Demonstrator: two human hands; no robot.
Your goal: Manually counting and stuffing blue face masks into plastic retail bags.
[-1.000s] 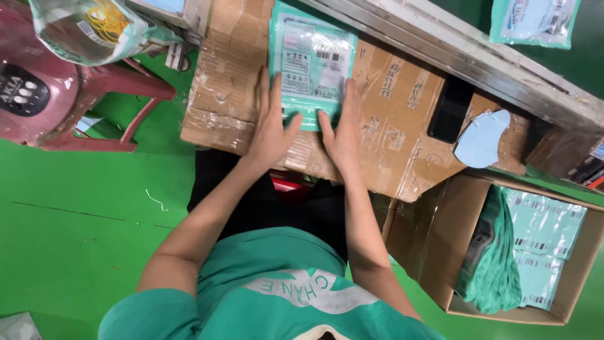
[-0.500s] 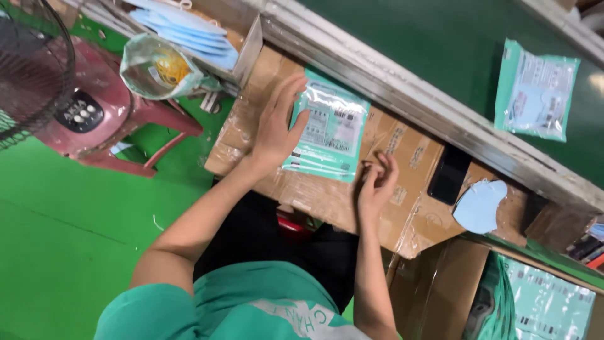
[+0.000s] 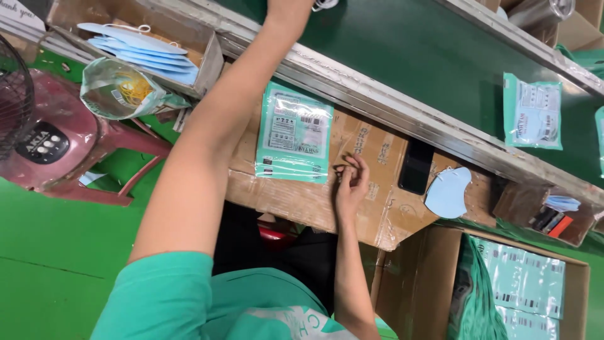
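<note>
A teal sealed packet (image 3: 294, 132) with a printed label lies flat on the taped cardboard worktop (image 3: 302, 201) in front of me. My right hand (image 3: 352, 182) rests on the cardboard just right of the packet's lower corner, with its fingertips pinched together. My left arm stretches up across the metal rail over the dark green conveyor belt (image 3: 402, 56). My left hand (image 3: 286, 7) is at the top edge of the view and mostly cut off, next to something white. Its fingers are hidden.
A second teal packet (image 3: 531, 112) lies on the belt at the right. A black phone (image 3: 416, 167) and a loose blue mask (image 3: 448, 192) sit on the cardboard. Blue masks fill a box (image 3: 135, 47) at upper left, above a bag of rubber bands (image 3: 119, 91). A carton of packets (image 3: 528, 289) stands lower right.
My left hand has left the teal packet and reached far up over the conveyor. My right hand stays pinched beside the packet. The view has tilted upward.
</note>
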